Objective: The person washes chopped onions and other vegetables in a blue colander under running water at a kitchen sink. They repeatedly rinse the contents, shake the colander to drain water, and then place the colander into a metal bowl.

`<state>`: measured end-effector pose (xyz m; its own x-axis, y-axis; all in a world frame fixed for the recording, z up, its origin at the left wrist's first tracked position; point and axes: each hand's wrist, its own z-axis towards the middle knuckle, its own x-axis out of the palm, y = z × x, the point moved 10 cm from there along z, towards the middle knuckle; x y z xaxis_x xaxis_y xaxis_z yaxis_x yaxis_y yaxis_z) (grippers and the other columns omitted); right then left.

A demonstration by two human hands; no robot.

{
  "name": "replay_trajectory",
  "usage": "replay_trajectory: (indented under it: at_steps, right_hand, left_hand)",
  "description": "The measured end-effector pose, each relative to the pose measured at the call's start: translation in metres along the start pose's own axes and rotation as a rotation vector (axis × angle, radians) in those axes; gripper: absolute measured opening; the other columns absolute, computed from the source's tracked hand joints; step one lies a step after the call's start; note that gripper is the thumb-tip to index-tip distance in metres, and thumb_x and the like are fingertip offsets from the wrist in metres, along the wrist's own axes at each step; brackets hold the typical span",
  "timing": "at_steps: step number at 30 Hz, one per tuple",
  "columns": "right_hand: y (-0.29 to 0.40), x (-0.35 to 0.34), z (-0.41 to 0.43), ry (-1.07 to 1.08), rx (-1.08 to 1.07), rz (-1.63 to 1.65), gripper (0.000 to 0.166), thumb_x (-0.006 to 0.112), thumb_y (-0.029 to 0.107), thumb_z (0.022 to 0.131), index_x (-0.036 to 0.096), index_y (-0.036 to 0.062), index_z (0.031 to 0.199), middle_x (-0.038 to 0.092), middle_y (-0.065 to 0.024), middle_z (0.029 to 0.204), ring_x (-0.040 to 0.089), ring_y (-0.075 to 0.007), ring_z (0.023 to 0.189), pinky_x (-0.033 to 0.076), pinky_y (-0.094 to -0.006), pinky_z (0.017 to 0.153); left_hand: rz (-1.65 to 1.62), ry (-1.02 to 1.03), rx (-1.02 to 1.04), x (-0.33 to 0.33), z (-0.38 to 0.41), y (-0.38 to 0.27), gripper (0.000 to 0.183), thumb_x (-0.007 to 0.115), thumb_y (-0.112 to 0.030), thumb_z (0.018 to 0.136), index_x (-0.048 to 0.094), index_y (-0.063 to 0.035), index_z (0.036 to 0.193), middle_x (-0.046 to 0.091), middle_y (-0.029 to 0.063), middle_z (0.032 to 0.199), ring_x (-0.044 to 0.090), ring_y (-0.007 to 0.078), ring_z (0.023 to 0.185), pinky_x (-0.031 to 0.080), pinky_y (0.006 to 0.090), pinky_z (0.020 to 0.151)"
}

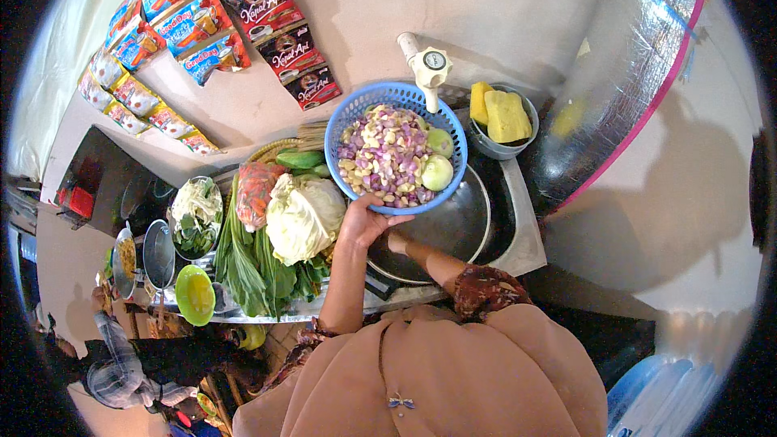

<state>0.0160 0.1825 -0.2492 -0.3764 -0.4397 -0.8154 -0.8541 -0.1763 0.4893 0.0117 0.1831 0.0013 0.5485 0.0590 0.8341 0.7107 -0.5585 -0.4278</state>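
Note:
My left hand [367,223] grips the near rim of a blue plastic colander [335,161], thumb inside and fingers below. Peeled shallots and garlic cloves [385,149] fill it, with two pale green-white onions [437,172] at its right side. The colander is held under a cream plastic tap [431,70] on the wall. Lower down, my right hand [397,244] reaches over a wide dark basin [452,224] with a pale rim; its fingers are hidden behind my left hand and the colander.
To the left are a cabbage [306,215], leafy greens [246,270], a bag of red chillies [262,188] and a green bowl [195,295]. Yellow sponges [507,116] sit in a grey tub [505,149]. Coffee sachets [285,51] hang on the wall. Another person [115,370] works at far left.

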Motion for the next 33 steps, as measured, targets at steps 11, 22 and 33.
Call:
replay_trajectory:
  at_steps: [11, 22, 33]
  right_hand:
    - [0.061, -0.200, -0.146, 0.181, -0.177, 0.300, 0.008, 0.059, 0.010, 0.064, 0.059, 0.0036, 0.068, 0.059, -0.0116, 0.064, 0.057, -0.0227, 0.060, 0.045, -0.0340, 0.057]
    - [0.148, -0.369, -0.104, -0.623, -0.506, 0.139, 0.019, 0.052, -0.005, 0.069, 0.058, 0.0017, 0.087, 0.057, -0.0143, 0.090, 0.056, -0.0267, 0.082, 0.045, -0.0310, 0.070]
    - [-0.058, -0.295, -0.159, -0.609, 0.362, 0.252, 0.009, 0.056, 0.001, 0.068, 0.056, 0.0000, 0.076, 0.059, -0.0161, 0.075, 0.057, -0.0325, 0.073, 0.045, -0.0361, 0.071]
  left_hand:
    - [0.024, -0.029, -0.001, -0.016, 0.006, 0.002, 0.055, 0.039, -0.003, 0.072, 0.024, 0.0016, 0.124, 0.037, 0.0236, 0.122, 0.040, 0.0438, 0.109, 0.039, 0.0625, 0.082]
    - [-0.079, 0.033, -0.028, -0.009, 0.006, 0.002, 0.050, 0.042, 0.001, 0.073, 0.028, 0.0039, 0.121, 0.041, 0.0214, 0.116, 0.043, 0.0413, 0.107, 0.039, 0.0642, 0.080]
    - [-0.023, 0.007, 0.005, -0.010, 0.000, -0.002, 0.053, 0.039, -0.002, 0.074, 0.024, 0.0014, 0.125, 0.035, 0.0238, 0.123, 0.040, 0.0429, 0.109, 0.039, 0.0636, 0.080]
